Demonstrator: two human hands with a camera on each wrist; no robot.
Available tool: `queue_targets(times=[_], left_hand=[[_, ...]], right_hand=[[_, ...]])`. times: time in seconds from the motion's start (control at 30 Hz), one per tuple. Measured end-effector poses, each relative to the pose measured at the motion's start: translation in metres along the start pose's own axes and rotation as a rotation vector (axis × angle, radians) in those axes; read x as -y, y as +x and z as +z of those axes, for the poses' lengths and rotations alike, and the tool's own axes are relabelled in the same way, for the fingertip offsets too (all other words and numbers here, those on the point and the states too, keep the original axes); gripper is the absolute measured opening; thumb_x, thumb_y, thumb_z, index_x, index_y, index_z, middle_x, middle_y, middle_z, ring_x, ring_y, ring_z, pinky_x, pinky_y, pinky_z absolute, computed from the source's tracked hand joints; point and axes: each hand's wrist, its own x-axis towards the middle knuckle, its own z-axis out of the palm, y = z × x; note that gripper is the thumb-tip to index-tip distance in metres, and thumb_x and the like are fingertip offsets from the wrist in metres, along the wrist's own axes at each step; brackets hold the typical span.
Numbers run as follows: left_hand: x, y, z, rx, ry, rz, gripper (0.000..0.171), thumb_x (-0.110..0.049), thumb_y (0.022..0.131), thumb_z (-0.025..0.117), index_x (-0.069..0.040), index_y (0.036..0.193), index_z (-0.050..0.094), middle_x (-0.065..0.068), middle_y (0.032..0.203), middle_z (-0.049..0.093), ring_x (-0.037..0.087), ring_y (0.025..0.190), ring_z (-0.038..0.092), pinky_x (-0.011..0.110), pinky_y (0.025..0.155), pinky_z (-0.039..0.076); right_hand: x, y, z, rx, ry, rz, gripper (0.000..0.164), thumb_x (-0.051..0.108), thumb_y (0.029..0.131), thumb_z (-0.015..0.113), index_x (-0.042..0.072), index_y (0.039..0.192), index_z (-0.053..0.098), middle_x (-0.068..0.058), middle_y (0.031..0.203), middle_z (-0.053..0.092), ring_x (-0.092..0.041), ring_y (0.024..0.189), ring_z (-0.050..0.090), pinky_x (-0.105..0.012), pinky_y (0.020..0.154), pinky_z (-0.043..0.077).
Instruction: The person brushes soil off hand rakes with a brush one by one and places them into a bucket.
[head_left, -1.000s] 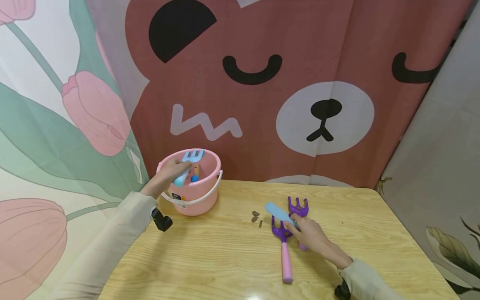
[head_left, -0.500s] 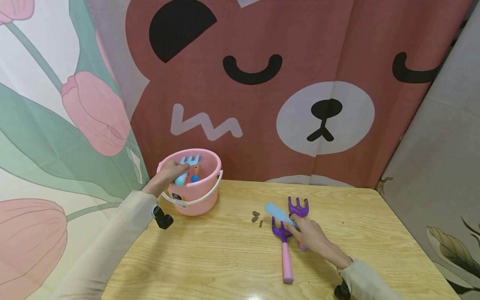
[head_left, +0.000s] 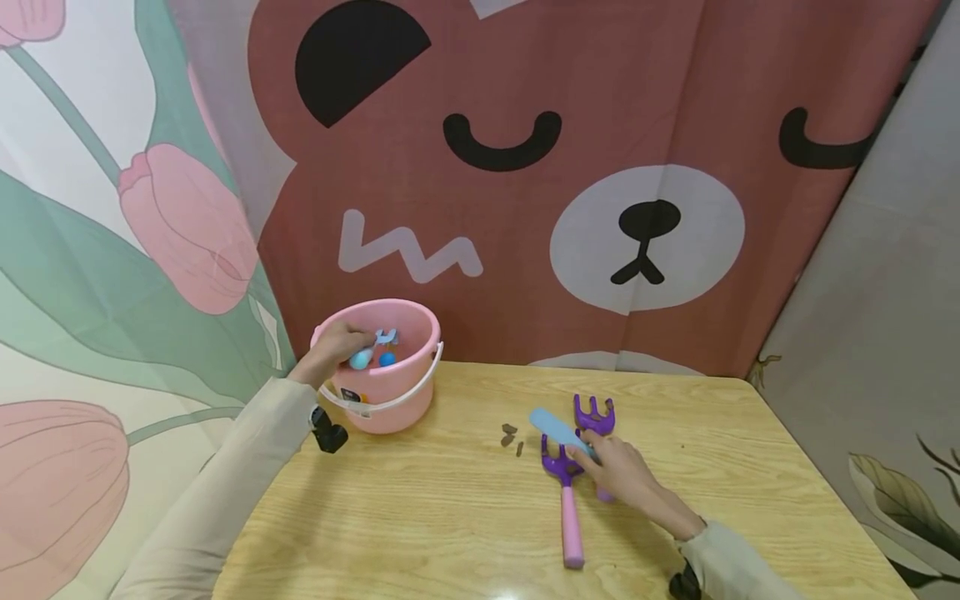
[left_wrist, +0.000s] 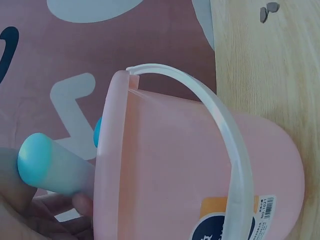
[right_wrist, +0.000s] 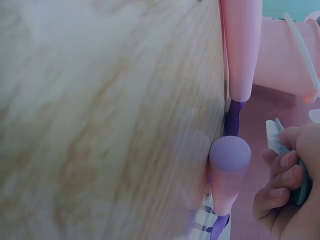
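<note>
At the pink bucket (head_left: 390,412), my left hand (head_left: 341,346) is inside the rim, gripping a light blue toy rake by its handle (head_left: 362,358). The rake's tines (head_left: 386,337) point down into the bucket. A blue rounded end (head_left: 387,359) of another item shows beside it. My right hand (head_left: 622,471) holds a small light blue brush (head_left: 558,431) over two purple rakes; white bristles (right_wrist: 272,136) show in the right wrist view. One purple rake (head_left: 572,525) with a pink handle lies nearest; the other purple rake (head_left: 595,417) lies partly beneath the hand.
Several small brown bits (head_left: 509,435) lie on the wooden table (head_left: 420,517) between the bucket and the rakes. The bucket's white handle (head_left: 397,400) hangs down its front. A printed curtain (head_left: 510,250) stands behind the table.
My left hand has lowered the blue rake deeper into the bucket; its tines were near the far rim before and now sit lower inside. The right hand stays in place.
</note>
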Motion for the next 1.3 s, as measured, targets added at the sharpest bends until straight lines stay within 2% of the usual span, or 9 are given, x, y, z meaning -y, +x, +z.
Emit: queue_targets(times=[0.1,0.2,0.33,0.5,0.7,0.8,1.0,1.13,1.3], left_hand=[[-0.0005,0.0009,0.0006,-0.021,0.025,-0.012,0.020,-0.004,0.090,0.057,0.000,0.070,0.057,-0.005,0.059,0.047,0.004,0.053,0.047,0.017,0.052,0.042],[-0.0009,0.0025,0.0010,-0.026,0.033,-0.039,0.029,-0.003,0.089,0.056,-0.009,0.062,0.051,-0.005,0.056,0.044,0.004,0.050,0.044,0.016,0.050,0.040],[0.0014,0.0054,0.0012,-0.032,0.034,-0.048,0.032,-0.001,0.088,0.053,-0.011,0.058,0.047,-0.006,0.054,0.042,0.004,0.047,0.042,0.017,0.048,0.038],[0.0037,0.0058,0.0014,-0.034,0.054,-0.039,0.032,0.003,0.081,0.050,-0.013,0.055,0.041,-0.007,0.050,0.039,0.005,0.044,0.040,0.018,0.045,0.037],[0.0021,0.0027,0.0028,0.008,0.119,-0.036,0.036,0.000,0.083,0.050,-0.015,0.052,0.038,-0.006,0.049,0.038,0.007,0.045,0.039,0.020,0.047,0.036],[0.0015,0.0028,0.0030,0.004,0.133,-0.031,0.038,0.000,0.083,0.052,-0.015,0.052,0.037,-0.005,0.050,0.035,0.009,0.046,0.038,0.022,0.048,0.035],[0.0028,0.0057,0.0046,0.006,0.156,-0.009,0.031,0.001,0.080,0.052,-0.013,0.053,0.044,-0.004,0.051,0.039,0.012,0.047,0.037,0.022,0.046,0.032],[0.0038,0.0056,0.0057,0.007,0.149,0.017,0.029,-0.002,0.084,0.055,-0.008,0.056,0.052,-0.003,0.052,0.042,0.011,0.046,0.038,0.021,0.044,0.032],[0.0025,0.0038,0.0063,0.007,0.118,0.031,0.034,-0.005,0.091,0.056,-0.010,0.058,0.053,-0.005,0.052,0.042,0.012,0.050,0.041,0.022,0.047,0.035]], right_hand=[[-0.0008,-0.0011,0.0011,0.006,0.005,-0.002,0.023,0.025,0.098,0.063,0.003,0.102,0.064,0.011,0.051,0.035,0.000,0.041,0.026,-0.016,0.038,0.023],[-0.0014,-0.0021,0.0017,0.010,0.006,-0.005,0.023,0.027,0.099,0.062,0.004,0.101,0.063,0.012,0.051,0.035,0.000,0.040,0.027,-0.016,0.038,0.023],[-0.0013,-0.0030,0.0015,0.013,0.009,0.001,0.024,0.028,0.099,0.062,0.004,0.102,0.063,0.012,0.051,0.037,0.000,0.039,0.030,-0.016,0.038,0.023],[-0.0015,-0.0033,0.0021,0.014,0.010,0.004,0.026,0.029,0.099,0.061,0.004,0.102,0.062,0.012,0.051,0.038,0.000,0.040,0.030,-0.016,0.038,0.024],[-0.0010,-0.0032,0.0023,0.022,0.016,0.007,0.023,0.028,0.099,0.062,0.005,0.101,0.063,0.012,0.051,0.037,0.000,0.040,0.030,-0.016,0.038,0.024],[-0.0004,-0.0029,0.0018,0.022,0.014,0.012,0.024,0.028,0.099,0.062,0.004,0.103,0.063,0.011,0.051,0.038,0.000,0.040,0.031,-0.017,0.038,0.025],[0.0003,-0.0023,0.0007,0.021,0.011,0.004,0.025,0.027,0.099,0.062,0.003,0.104,0.063,0.011,0.051,0.038,0.000,0.039,0.031,-0.016,0.038,0.024],[-0.0001,-0.0024,0.0007,0.023,0.009,-0.003,0.026,0.028,0.099,0.062,0.002,0.105,0.063,0.012,0.051,0.038,0.001,0.039,0.032,-0.015,0.038,0.024],[-0.0004,-0.0022,0.0007,0.024,0.008,0.000,0.027,0.029,0.099,0.061,0.003,0.104,0.062,0.012,0.052,0.038,0.001,0.039,0.031,-0.015,0.038,0.024]])
